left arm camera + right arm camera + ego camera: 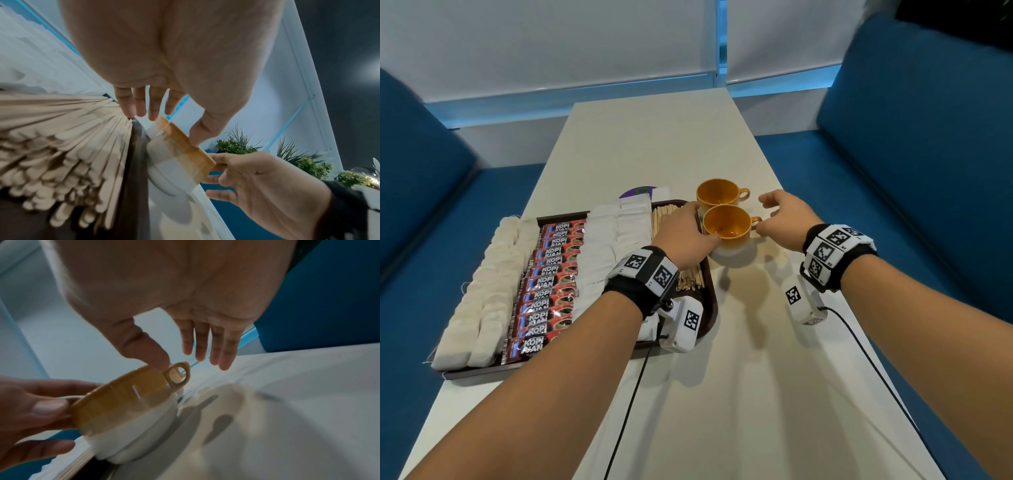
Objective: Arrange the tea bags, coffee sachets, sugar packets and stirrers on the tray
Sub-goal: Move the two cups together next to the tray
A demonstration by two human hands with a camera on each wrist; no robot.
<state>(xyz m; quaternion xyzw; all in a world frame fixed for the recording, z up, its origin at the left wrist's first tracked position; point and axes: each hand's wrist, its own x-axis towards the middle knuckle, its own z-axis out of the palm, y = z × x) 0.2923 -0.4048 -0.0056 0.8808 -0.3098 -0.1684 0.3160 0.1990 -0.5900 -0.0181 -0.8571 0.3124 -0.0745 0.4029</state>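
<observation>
A dark brown tray (710,301) on the left of the table holds rows of tea bags (482,291), red coffee sachets (551,274), white sugar packets (602,246) and wooden stirrers (61,138). Two orange cups stand just right of the tray, the near cup (727,228) in front of the far cup (717,192). My left hand (685,228) reaches over the stirrers. Its fingers (153,110) are straight, and its thumb (197,136) touches the near cup's rim. My right hand (784,216) hovers by the cup's handle (179,376), thumb at the handle, fingers (213,353) straight and clear of it.
The white table (756,377) runs on to the right and behind the cups. Blue benches (928,171) flank it on both sides. A purple round item (637,192) lies at the tray's far end. Black cables trail from both wrists across the near table.
</observation>
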